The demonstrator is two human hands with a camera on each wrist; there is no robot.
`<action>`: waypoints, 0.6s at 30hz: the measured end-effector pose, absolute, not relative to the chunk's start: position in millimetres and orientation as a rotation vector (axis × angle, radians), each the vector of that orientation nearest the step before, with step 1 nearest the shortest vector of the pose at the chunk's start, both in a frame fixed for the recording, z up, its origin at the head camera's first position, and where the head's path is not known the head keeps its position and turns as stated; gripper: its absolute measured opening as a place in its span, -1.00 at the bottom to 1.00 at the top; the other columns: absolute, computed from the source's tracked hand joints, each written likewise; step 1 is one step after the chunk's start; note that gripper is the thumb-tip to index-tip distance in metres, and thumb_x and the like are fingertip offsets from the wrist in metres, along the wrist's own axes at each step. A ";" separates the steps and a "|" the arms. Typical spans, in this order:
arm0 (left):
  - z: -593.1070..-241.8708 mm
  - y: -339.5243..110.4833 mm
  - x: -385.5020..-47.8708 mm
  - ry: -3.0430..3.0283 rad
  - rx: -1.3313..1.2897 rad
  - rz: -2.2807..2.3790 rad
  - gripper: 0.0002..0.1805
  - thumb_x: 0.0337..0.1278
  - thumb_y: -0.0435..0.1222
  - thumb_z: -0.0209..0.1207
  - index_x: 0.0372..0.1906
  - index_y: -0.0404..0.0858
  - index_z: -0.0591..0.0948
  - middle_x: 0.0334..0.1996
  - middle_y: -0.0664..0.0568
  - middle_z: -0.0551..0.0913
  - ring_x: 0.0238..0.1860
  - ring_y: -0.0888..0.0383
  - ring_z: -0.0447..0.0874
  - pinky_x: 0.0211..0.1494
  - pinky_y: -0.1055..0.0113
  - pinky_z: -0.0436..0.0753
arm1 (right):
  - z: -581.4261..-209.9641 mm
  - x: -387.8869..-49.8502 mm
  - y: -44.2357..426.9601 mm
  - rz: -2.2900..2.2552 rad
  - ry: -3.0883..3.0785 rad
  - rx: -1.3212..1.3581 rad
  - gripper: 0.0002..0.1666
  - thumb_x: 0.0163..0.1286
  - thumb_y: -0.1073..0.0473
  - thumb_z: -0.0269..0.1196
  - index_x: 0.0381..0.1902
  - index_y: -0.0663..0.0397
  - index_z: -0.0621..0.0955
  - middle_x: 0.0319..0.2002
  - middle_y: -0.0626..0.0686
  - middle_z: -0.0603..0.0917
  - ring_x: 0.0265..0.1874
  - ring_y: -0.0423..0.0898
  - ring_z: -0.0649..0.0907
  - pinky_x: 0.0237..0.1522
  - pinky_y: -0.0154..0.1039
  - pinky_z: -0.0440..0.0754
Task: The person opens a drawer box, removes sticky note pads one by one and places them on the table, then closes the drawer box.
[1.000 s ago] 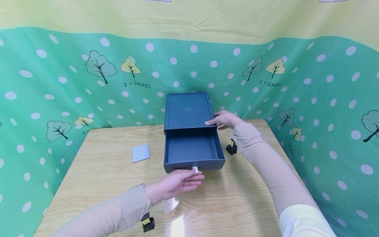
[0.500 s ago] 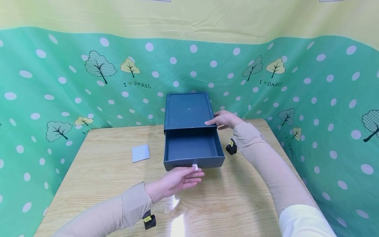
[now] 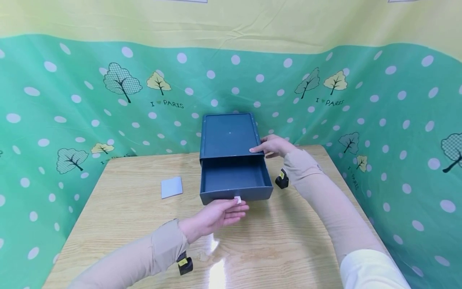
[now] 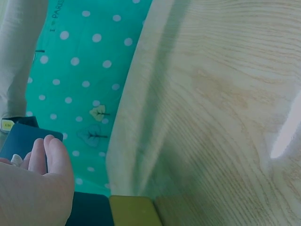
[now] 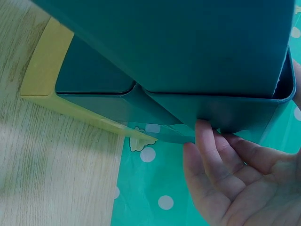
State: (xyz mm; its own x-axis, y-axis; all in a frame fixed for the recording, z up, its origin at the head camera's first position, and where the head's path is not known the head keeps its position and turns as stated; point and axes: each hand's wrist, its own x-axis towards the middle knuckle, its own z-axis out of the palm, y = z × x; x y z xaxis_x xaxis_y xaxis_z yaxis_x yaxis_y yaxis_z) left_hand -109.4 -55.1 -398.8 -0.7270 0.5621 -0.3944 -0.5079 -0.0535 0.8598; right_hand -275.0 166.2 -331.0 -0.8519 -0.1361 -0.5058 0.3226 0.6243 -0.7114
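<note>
We see a blue box [image 3: 229,136] standing at the back of the bench [image 3: 119,208], with its upper drawer [image 3: 254,194] pulled part of the way out towards us. A small white tab [image 3: 238,198] sits at the middle of the drawer's front. Our left hand [image 3: 221,214] pinches that tab, thumb over it, while the other fingers reach out nearly straight, just below the front panel. Our right hand [image 3: 273,145] lies over the box's right edge near the front corner: the thumb rests on the top, and from the right wrist we see the fingers, fairly straight and a little apart, against the side. Lower on the box, a yellow part [image 5: 40,66] shows beside the bench.

To the left of the box, well apart from it, we have a pale blue square [image 3: 171,187] lying flat on the wood. Both our arms wear beige sleeves [image 3: 166,245], and a black device [image 3: 185,266] with a yellow patch sits at each wrist. Behind the bench and along its sides hangs a green cloth [image 3: 202,92] with white dots, printed trees and lettering, turning yellow towards the top.
</note>
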 end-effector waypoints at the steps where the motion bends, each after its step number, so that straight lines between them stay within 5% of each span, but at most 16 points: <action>1: -399.2 -54.8 -109.9 1.492 0.058 1.865 -0.46 0.40 -0.15 -0.05 0.26 -0.48 0.33 0.16 -0.20 0.54 0.02 0.16 0.63 0.30 0.18 0.45 | -331.1 -275.0 166.1 -1.161 2.324 0.147 0.03 0.23 -0.02 0.32 0.44 0.29 0.05 0.36 0.26 0.27 0.30 0.13 0.36 0.30 -0.01 0.41; 18: -401.5 -49.4 -120.6 1.490 0.013 1.922 -0.48 0.42 -0.20 -0.08 0.26 -0.51 0.32 0.18 -0.24 0.51 0.02 0.16 0.63 0.23 0.26 0.52 | -329.3 -274.7 166.1 -1.175 2.315 0.151 0.02 0.23 0.00 0.32 0.45 0.28 0.06 0.34 0.25 0.30 0.27 0.10 0.39 0.27 -0.02 0.43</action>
